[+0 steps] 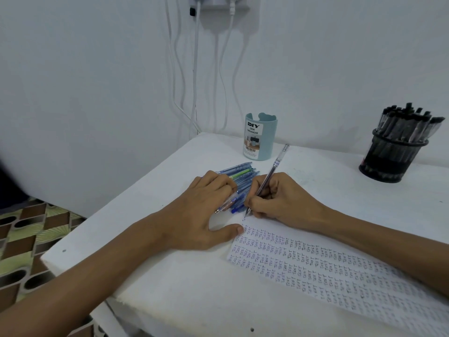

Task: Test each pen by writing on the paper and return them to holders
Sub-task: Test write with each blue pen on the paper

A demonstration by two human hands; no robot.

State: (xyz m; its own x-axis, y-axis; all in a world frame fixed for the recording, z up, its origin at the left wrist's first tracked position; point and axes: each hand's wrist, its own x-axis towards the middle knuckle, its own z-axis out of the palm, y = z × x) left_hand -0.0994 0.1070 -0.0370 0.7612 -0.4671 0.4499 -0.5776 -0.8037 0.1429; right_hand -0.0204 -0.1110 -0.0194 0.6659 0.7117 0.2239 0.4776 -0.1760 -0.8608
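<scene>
While right hand (284, 198) pinches pen (270, 180), tip on paper (340, 276), left hand (201, 210) fingers (222, 184) lie loose, half-hiding blue pens (243, 175)

Soft, cool, even light covers the white counter (155, 190), and I see only a faint shadow under the left grip (206, 210). Nearer me than the right grip (279, 198), writing on the paper (364, 283) smears toward the stretched corner.
</scene>
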